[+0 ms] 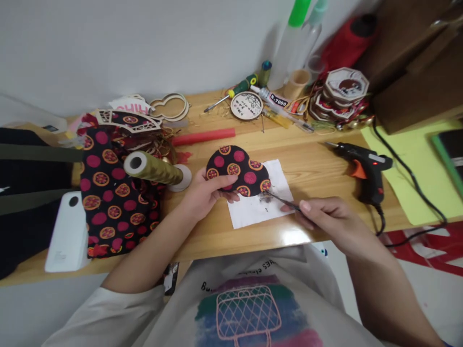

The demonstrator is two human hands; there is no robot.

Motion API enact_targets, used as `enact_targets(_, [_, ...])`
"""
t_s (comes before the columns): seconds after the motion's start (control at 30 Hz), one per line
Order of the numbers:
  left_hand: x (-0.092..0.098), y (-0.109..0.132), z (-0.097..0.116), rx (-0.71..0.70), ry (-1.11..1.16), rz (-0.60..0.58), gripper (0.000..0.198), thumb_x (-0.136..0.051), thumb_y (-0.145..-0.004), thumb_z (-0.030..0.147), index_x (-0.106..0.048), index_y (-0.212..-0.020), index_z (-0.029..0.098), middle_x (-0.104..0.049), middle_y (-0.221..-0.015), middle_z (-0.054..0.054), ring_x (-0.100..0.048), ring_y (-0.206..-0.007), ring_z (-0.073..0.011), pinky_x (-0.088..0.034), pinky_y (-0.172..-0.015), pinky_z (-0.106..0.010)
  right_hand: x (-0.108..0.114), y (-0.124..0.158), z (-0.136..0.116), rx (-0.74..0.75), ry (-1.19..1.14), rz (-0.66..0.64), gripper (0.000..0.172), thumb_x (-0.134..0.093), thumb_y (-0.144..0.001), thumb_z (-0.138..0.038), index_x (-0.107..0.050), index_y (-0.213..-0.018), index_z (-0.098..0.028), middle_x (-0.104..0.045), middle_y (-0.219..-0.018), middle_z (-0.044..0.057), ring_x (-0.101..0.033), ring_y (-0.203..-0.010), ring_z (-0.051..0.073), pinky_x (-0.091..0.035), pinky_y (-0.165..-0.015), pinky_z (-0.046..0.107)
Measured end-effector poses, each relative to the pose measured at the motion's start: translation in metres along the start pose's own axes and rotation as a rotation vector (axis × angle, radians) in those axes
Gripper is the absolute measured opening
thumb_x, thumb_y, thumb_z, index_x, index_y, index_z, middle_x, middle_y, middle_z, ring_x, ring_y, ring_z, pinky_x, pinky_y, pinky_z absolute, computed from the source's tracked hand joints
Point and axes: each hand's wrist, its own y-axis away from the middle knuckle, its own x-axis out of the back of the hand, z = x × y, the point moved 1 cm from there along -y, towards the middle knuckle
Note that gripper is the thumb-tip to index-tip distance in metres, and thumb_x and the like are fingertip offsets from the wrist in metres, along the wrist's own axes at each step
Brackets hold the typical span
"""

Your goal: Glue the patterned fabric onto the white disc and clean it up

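Note:
My left hand (213, 189) is closed on the lower left edge of a fabric-covered gourd-shaped piece (249, 178), black with magenta dots and orange-ringed flowers. Its thumb lies over the front, with fingertips curled underneath. Pinched in my right hand (321, 217) is a slim dark pair of tweezers (285, 201), whose tip meets the piece's lower right edge. A white paper (246, 216) lies beneath, marked with dark specks. Matching patterned fabric (119, 202) is heaped to the left, beside an upright roll of olive ribbon (155, 168).
A black hot glue gun (369, 166), its red light lit, rests at right with its cord across a yellow sheet (423, 178). Screwdriver (238, 89), glue tube (271, 96), bottles (284, 53) and stacked octagonal ornaments (345, 86) line the back. A white power bank (67, 236) sits at left.

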Motion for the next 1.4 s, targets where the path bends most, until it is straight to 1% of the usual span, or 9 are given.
enact_targets(0.07, [0.000, 0.000, -0.001, 0.021, 0.001, -0.009, 0.022, -0.074, -0.056, 0.023, -0.063, -0.070, 0.010, -0.069, -0.057, -0.003, -0.060, -0.039, -0.0130, -0.051, -0.037, -0.019, 0.000, 0.000, 0.001, -0.008, 0.018, 0.002, 0.055, -0.055, -0.079, -0.059, -0.051, -0.045, -0.016, -0.034, -0.046, -0.004, -0.032, -0.045, 0.007, -0.029, -0.045, 0.023])
enact_targets(0.17, [-0.001, -0.001, -0.001, 0.038, 0.018, -0.019, 0.019, -0.074, -0.057, 0.022, -0.064, -0.068, 0.009, -0.068, -0.055, -0.003, -0.059, -0.038, -0.0131, -0.050, -0.035, -0.020, 0.001, -0.002, 0.002, -0.011, 0.023, 0.002, 0.043, -0.061, -0.076, -0.055, -0.065, -0.054, -0.018, -0.047, -0.045, -0.001, -0.047, -0.049, 0.011, -0.039, -0.047, 0.024])
enact_targets(0.27, [0.000, -0.001, -0.001, 0.043, 0.025, -0.023, 0.019, -0.076, -0.055, 0.021, -0.065, -0.067, 0.009, -0.067, -0.054, -0.003, -0.059, -0.039, -0.0131, -0.049, -0.035, -0.020, 0.001, -0.003, 0.001, 0.006, 0.046, -0.005, 0.031, -0.064, -0.075, -0.052, -0.076, -0.071, -0.023, -0.070, -0.068, 0.003, -0.062, -0.066, 0.017, -0.051, -0.059, 0.027])
enact_targets(0.33, [0.001, 0.000, -0.001, 0.046, 0.028, -0.028, 0.021, -0.076, -0.055, 0.021, -0.065, -0.068, 0.009, -0.067, -0.056, -0.003, -0.060, -0.040, -0.0137, -0.049, -0.036, -0.021, 0.000, -0.003, 0.000, 0.011, 0.062, 0.001, 0.029, -0.065, -0.075, -0.050, -0.076, -0.070, -0.024, -0.075, -0.080, 0.003, -0.065, -0.070, 0.018, -0.053, -0.062, 0.027])
enact_targets(0.43, [0.000, 0.000, -0.002, 0.059, 0.036, -0.020, 0.023, -0.077, -0.053, 0.021, -0.065, -0.069, 0.009, -0.068, -0.058, -0.004, -0.060, -0.042, -0.0143, -0.049, -0.035, -0.021, 0.000, -0.004, 0.000, 0.014, 0.080, 0.021, 0.030, -0.066, -0.075, -0.048, -0.075, -0.063, -0.022, -0.075, -0.077, 0.003, -0.065, -0.066, 0.017, -0.053, -0.061, 0.025])
enact_targets(0.67, [-0.003, 0.000, 0.000, 0.052, 0.051, -0.006, 0.023, -0.075, -0.052, 0.018, -0.066, -0.071, 0.008, -0.068, -0.061, -0.004, -0.059, -0.044, -0.0129, -0.046, -0.033, -0.020, 0.003, -0.005, -0.001, 0.007, 0.119, 0.017, 0.027, -0.069, -0.072, -0.047, -0.075, -0.062, -0.022, -0.076, -0.081, 0.003, -0.066, -0.068, 0.018, -0.052, -0.059, 0.025])
enact_targets(1.0, [-0.002, -0.001, -0.002, 0.035, 0.051, -0.052, 0.019, -0.074, -0.053, 0.017, -0.066, -0.068, 0.009, -0.066, -0.059, -0.002, -0.058, -0.043, -0.0120, -0.046, -0.032, -0.019, 0.005, -0.004, -0.005, 0.022, 0.192, -0.019, 0.022, -0.066, -0.077, -0.044, -0.078, -0.079, -0.026, -0.072, -0.066, 0.001, -0.062, -0.060, 0.017, -0.047, -0.050, 0.025])
enact_targets(1.23, [-0.003, 0.000, -0.002, 0.040, 0.037, -0.053, 0.016, -0.072, -0.054, 0.016, -0.065, -0.067, 0.010, -0.065, -0.056, -0.001, -0.056, -0.039, -0.0114, -0.045, -0.032, -0.020, 0.007, -0.005, -0.008, 0.019, 0.220, -0.026, 0.025, -0.066, -0.075, -0.045, -0.077, -0.066, -0.024, -0.069, -0.059, 0.002, -0.062, -0.060, 0.019, -0.047, -0.047, 0.026])
enact_targets(1.4, [-0.003, 0.000, -0.002, 0.043, 0.054, -0.053, 0.015, -0.072, -0.053, 0.015, -0.065, -0.065, 0.010, -0.064, -0.055, -0.001, -0.055, -0.038, -0.0117, -0.044, -0.031, -0.020, 0.007, -0.005, -0.009, 0.003, 0.230, -0.038, 0.024, -0.066, -0.075, -0.046, -0.078, -0.072, -0.025, -0.070, -0.063, 0.002, -0.063, -0.062, 0.018, -0.048, -0.051, 0.025])
